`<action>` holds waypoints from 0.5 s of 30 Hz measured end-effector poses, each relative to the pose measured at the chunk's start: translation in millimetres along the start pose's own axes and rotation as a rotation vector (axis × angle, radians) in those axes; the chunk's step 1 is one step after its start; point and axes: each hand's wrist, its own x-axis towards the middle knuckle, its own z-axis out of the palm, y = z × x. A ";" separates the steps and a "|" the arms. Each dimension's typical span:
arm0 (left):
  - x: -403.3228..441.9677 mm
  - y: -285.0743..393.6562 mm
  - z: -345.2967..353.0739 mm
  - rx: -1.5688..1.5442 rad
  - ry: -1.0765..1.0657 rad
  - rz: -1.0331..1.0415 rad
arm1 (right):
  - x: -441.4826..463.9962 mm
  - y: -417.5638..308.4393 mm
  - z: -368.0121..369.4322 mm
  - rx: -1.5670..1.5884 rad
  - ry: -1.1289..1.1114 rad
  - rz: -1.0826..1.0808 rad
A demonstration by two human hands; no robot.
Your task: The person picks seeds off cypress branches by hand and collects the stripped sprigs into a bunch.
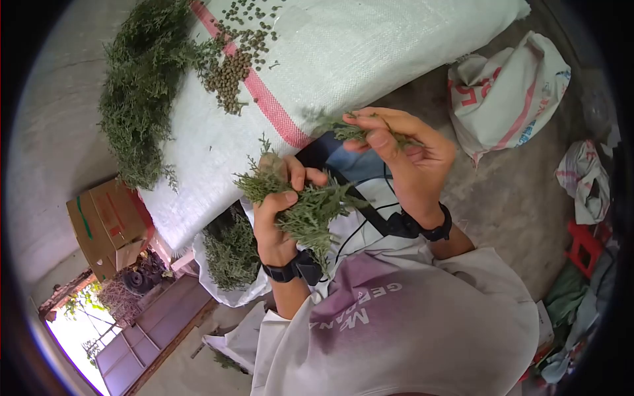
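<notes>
In the head view, my left hand point(274, 221) is closed around a bunch of green sprigs point(310, 214), which spreads out on both sides of the fingers. My right hand point(409, 148) pinches a small sprig point(350, 132) between thumb and fingers, a little above and to the right of the bunch. Beyond the hands lies a white woven sack point(317, 59) with a red stripe. On it are a pile of small round brown cones point(228, 76) and a large heap of green branches point(142, 99).
An open white bag of greenery point(231, 254) stands below the sack's edge. A cardboard box point(109, 221) is at the left. To the right are a printed white sack point(505, 92), a smaller crumpled sack point(588, 181) and a red plastic object point(584, 247).
</notes>
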 end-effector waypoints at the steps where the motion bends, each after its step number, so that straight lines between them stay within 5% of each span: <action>1: 1.1 -4.2 -1.0 -0.146 -0.040 -0.006 | -2.5 1.8 -0.4 -0.026 -0.029 -0.066; 3: 4.1 -13.1 -4.7 -0.435 -0.118 -0.011 | -7.3 6.9 -1.0 -0.049 -0.077 -0.128; 11: -7.6 -18.7 -32.5 -0.683 -0.034 -0.066 | -54.1 17.2 15.9 -0.139 -0.211 -0.190; 15: -18.6 -9.1 -34.1 -0.351 0.135 0.002 | -70.4 17.2 29.3 -0.132 -0.183 -0.175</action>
